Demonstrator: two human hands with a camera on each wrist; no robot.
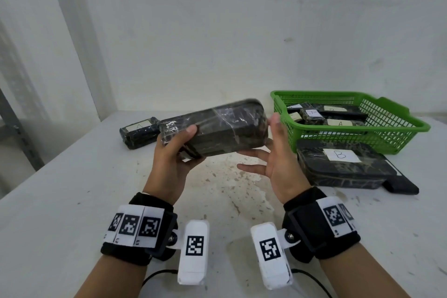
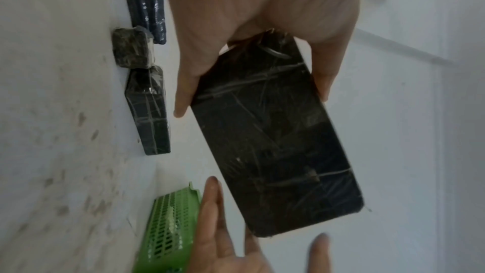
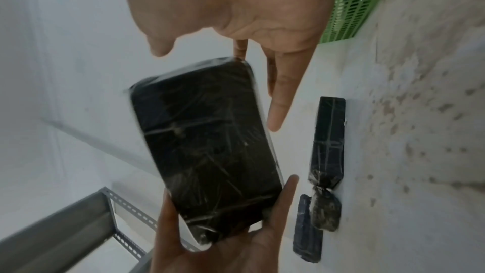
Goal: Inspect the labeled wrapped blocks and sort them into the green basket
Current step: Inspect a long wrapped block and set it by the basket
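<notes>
At the centre of the frame, a large wrapped block point(image 1: 217, 128) is being gripped at one end by the left hand point(image 1: 174, 150). The right hand point(image 1: 271, 159) is being held wide beside it. The film looks slippery, so the block could be dropped before the green basket point(image 1: 396, 126), at the right, is reached.

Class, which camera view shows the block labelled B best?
The head view: the block labelled B lies whole on the table in front of the green basket, its label readable. Neither wrist view shows it.
</notes>
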